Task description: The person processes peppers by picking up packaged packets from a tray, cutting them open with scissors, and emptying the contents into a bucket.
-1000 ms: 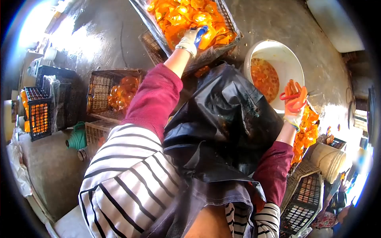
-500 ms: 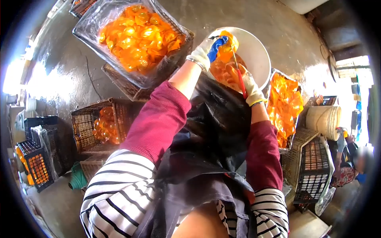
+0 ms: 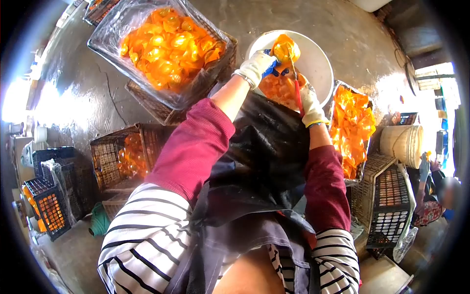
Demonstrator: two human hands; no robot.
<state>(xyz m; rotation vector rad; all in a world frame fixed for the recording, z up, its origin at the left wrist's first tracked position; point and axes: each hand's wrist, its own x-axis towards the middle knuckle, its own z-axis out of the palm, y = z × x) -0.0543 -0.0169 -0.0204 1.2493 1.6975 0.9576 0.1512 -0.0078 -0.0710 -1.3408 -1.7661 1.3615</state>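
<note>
My left hand (image 3: 259,67), in a white glove with blue fingertips, is closed at the lower left edge of a glossy orange fruit piece (image 3: 285,48). Its fingertips are partly hidden, so the exact grip is unclear. In a white glove too, my right hand (image 3: 312,104) wraps around the red handle of a thin tool (image 3: 297,93). The tool's narrow dark shaft reaches up to the fruit piece and touches it. Both hands are over a white bucket (image 3: 320,63), with many orange pieces (image 3: 279,90) lying inside it.
At the upper left, a plastic-lined crate (image 3: 110,41) holds a heap of orange pieces. Another filled crate (image 3: 350,130) stands right of the bucket. A tipped crate (image 3: 110,157) lies at left, stacked crates (image 3: 387,206) at right. A person (image 3: 431,201) is at the far right.
The fruit piece now shows more fully above my left fingertips, which have shifted slightly left and down. My right hand stays on the red handle. The person at far right has moved an arm.
</note>
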